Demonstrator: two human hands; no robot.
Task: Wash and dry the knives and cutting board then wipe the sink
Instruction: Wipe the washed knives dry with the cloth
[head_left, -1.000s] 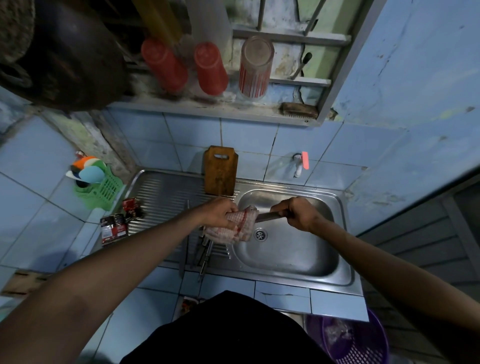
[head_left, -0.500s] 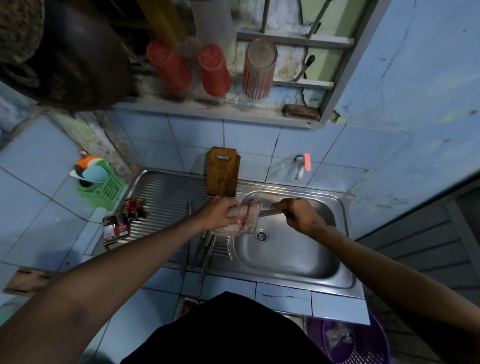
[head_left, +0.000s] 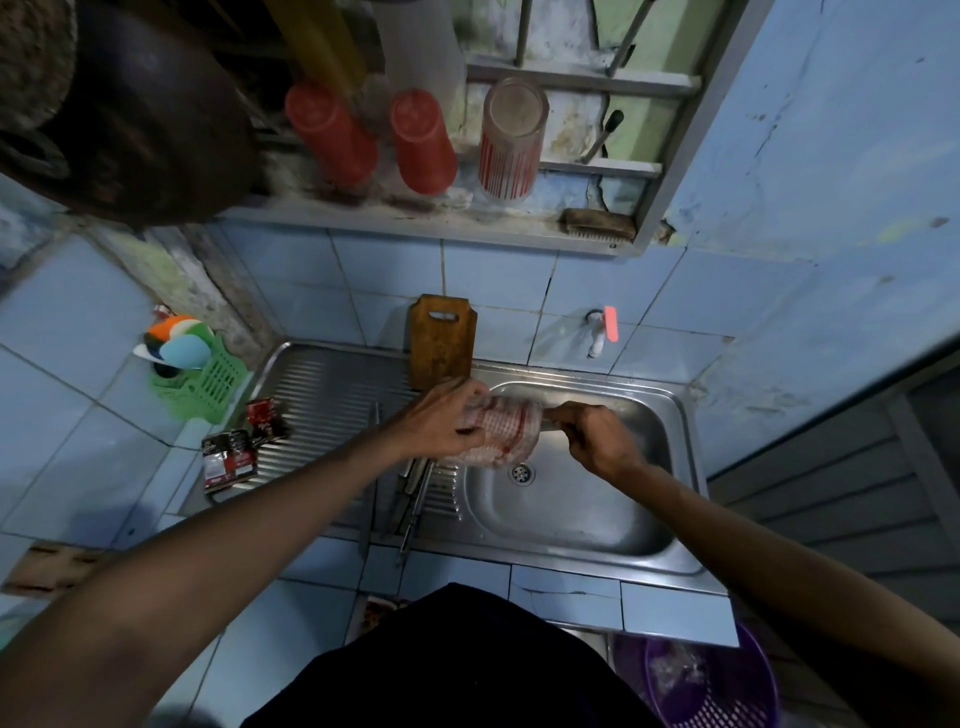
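Both forearms reach forward over the stainless steel sink (head_left: 670, 499). The left hand (head_left: 439, 423) curls its fingers around a red-and-white checked cloth (head_left: 501, 431), bunched over the basin's left edge. The right hand (head_left: 592, 439) grips a knife handle (head_left: 551, 425), fingers clamped; the blade is hidden inside the cloth. A brown wooden cutting board (head_left: 441, 340) leans upright on the tiled wall behind.

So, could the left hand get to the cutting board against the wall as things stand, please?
Probably yes: the cutting board stands just beyond the left hand, nothing between them, but that hand first has to release the cloth.
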